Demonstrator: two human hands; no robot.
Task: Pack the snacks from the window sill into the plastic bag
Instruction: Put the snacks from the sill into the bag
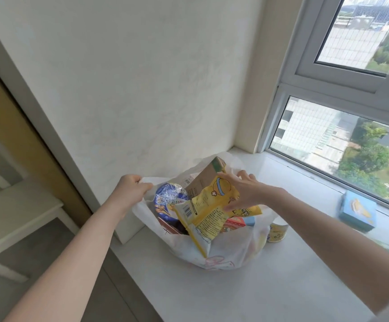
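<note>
A white plastic bag (223, 254) stands on the window sill (258, 291), its mouth held wide. My left hand (132, 188) grips the bag's left handle and lifts it. My right hand (244, 190) holds a yellow snack packet (206, 211) over the bag's mouth, thumb on its upper edge and fingers along its right side. Inside the bag are a blue-lidded noodle bowl (168, 201), a brown carton (206, 176) and a red-and-blue box (237, 223).
A small yellow-labelled can (277, 231) stands on the sill just right of the bag. Further right, against the window frame, lies a light blue box (357, 212). The wall rises right behind the bag. A white table (14, 219) is lower left.
</note>
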